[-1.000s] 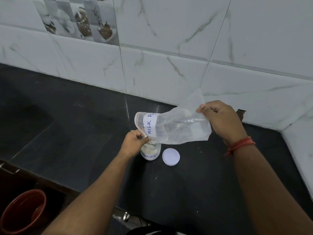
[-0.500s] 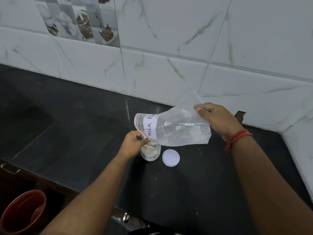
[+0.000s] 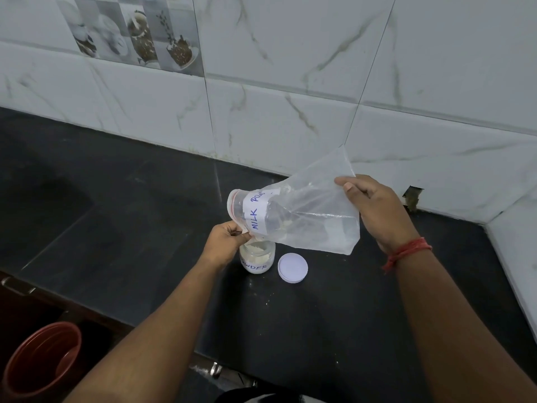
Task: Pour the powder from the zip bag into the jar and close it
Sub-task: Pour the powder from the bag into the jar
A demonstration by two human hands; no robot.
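A clear zip bag (image 3: 308, 216) with a white label reading "MILK PO..." is tipped mouth-down over a small open jar (image 3: 258, 258) on the black counter. My left hand (image 3: 225, 239) pinches the bag's open mouth right at the jar's rim. My right hand (image 3: 374, 207) holds the bag's bottom edge up and to the right. Pale powder fills much of the jar, and a few clumps cling inside the bag. The jar's white lid (image 3: 293, 268) lies flat on the counter just right of the jar.
The black counter (image 3: 130, 228) runs back to a white marble-tile wall (image 3: 290, 82) and a side wall at the right. A red-brown bucket (image 3: 40, 362) stands below the counter's front edge at lower left.
My right hand has lifted the bag's bottom a little higher, and the bag looks emptier. The left hand, jar and lid stay where they were.
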